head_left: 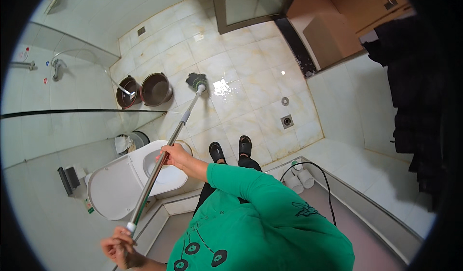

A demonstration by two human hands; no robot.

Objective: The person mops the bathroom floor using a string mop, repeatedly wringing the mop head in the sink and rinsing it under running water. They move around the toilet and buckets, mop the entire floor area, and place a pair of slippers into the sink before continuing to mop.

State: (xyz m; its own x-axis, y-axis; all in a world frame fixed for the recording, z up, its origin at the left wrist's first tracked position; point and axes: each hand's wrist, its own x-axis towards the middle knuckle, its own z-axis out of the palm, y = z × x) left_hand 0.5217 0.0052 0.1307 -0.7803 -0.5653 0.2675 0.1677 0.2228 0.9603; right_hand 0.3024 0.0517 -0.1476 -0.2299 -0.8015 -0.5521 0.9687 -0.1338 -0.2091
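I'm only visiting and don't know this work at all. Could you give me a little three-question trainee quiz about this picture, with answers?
1. Choose: which of the person's hands grips the silver pole nearer the mop head, left or right?
2. True or false: the mop head is inside a bucket.
3. Count: how many dark brown buckets stand side by side?

Key:
1. The right hand; the left hand is nearer the pole's other end.
2. False: it is on the tiled floor.
3. Two.
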